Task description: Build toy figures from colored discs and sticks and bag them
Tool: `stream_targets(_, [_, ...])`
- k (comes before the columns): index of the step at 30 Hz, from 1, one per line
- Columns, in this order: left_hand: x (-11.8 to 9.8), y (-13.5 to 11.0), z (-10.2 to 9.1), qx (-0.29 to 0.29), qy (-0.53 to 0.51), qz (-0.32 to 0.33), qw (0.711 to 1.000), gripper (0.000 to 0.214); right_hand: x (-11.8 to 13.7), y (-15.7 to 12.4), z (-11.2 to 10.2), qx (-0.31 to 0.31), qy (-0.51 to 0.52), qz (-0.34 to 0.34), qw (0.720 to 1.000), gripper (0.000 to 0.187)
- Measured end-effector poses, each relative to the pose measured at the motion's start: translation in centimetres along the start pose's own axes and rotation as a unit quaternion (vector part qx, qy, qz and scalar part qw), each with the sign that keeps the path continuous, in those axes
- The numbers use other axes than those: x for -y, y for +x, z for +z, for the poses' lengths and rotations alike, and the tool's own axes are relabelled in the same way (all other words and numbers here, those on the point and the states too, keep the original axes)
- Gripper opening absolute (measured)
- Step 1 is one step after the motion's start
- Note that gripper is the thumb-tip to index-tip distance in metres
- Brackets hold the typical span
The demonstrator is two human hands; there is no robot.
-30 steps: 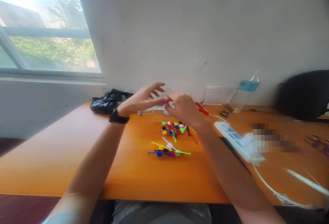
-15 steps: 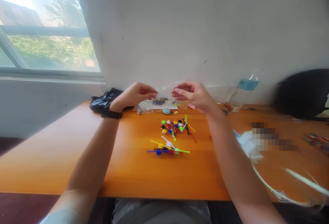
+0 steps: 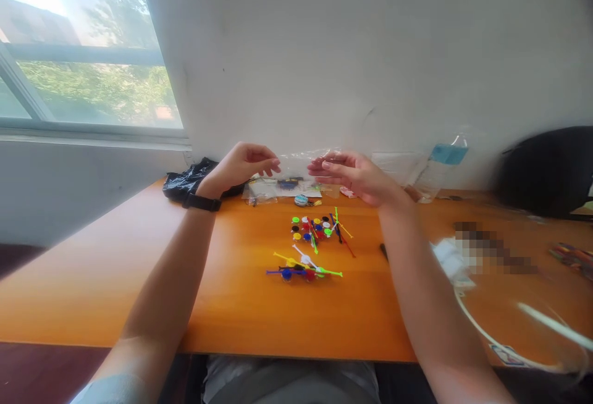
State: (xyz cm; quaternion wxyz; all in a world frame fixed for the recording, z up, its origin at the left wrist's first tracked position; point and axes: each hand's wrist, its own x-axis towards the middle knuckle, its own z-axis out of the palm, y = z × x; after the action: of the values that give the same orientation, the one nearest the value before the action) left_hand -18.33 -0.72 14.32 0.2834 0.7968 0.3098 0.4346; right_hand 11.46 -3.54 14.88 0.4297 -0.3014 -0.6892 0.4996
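Note:
My left hand (image 3: 250, 163), with a black band on the wrist, is raised over the back of the table, its fingers loosely curved and apart. Facing it across a gap is my right hand (image 3: 349, 175), fingers stretched out and thumb apart. A clear plastic bag (image 3: 299, 162) shows between and behind the hands; whether the right fingertips touch it I cannot tell. Below lie several coloured plastic discs (image 3: 297, 236) and thin sticks with forked ends. Nearer me sits a cluster of coloured sticks and round pieces (image 3: 304, 260).
A black plastic bag (image 3: 192, 180) lies at the back left of the wooden table (image 3: 231, 317). Small packets and a round tin (image 3: 301, 200) are by the wall. On the right are white tissue (image 3: 447, 259), a white cable (image 3: 482, 333) and a black bag-like object (image 3: 546, 172).
My hands have moved slightly apart and their fingers have loosened. The clear bag looks more spread out behind them. The coloured pieces lie as before.

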Motion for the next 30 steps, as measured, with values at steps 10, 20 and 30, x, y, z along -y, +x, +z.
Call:
stream_targets(10, [-1.3, 0.0, 1.2, -0.009, -0.010, 0.046, 0.999, 0.031, 0.3, -1.1, 0.7, 0.231, 0.050, 0.046, 0.971, 0.068])
stream_targets(20, [-2.1, 0.2, 1.7, -0.076, -0.019, 0.067, 0.995, 0.042, 0.1, -0.2, 2.3, 0.194, 0.100, -0.061, 0.974, 0.072])
stream_targets(30, [-2.7, -0.1, 1.5, -0.100, -0.034, 0.052, 0.993, 0.035, 0.6, -0.5, 2.8, 0.194, 0.069, -0.063, 0.976, 0.092])
